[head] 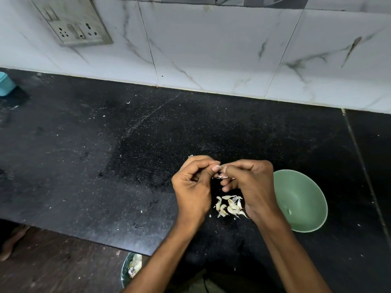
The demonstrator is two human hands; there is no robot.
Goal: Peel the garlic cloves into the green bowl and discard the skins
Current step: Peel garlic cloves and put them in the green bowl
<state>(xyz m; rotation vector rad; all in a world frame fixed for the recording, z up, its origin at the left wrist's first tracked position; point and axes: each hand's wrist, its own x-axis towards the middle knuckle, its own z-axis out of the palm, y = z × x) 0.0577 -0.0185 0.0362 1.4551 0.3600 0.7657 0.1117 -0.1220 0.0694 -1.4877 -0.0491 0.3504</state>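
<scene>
Garlic clove [220, 169], small, light and papery-skinned, sits pinched between left hand [193, 182] and right hand [250, 182] above the bench's front edge, likely best nipped at its tip, with the green bowl [304, 199] just right.

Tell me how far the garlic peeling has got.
Barely begun: the green bowl holds what looks like one peeled clove. In hand: both hands, left and right, pinch a garlic clove. Left: the pile of garlic pieces on the counter.
</scene>
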